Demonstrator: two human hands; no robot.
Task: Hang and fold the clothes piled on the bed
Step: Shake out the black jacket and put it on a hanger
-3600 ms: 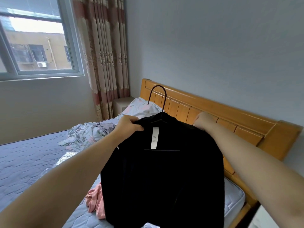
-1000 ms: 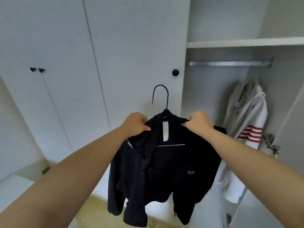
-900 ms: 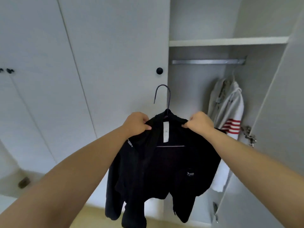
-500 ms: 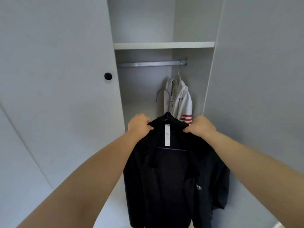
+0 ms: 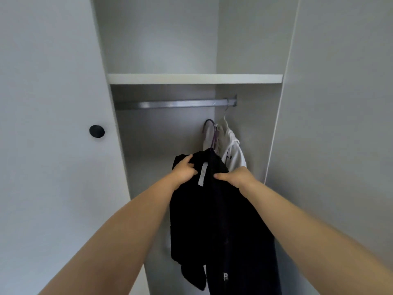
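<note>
You are gripping the soft, limp black jacket (image 5: 214,209) at its shoulders, left hand (image 5: 184,170) and right hand (image 5: 235,176) curled round the cloth, its hanger (image 5: 209,129) hook hanging below the wardrobe rail (image 5: 176,103).

Home bedroom wardrobe: hanging rail (image 5: 176,103), shelf (image 5: 195,79), hung white jacket (image 5: 231,150).

dim, even light | soft shadows | edges bowed | slight blur

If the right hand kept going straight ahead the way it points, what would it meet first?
Probably the white garment hanging at the right end of the rail. The right hand, gripping the black jacket, points into the wardrobe toward it; the depth between them is unclear.
</note>
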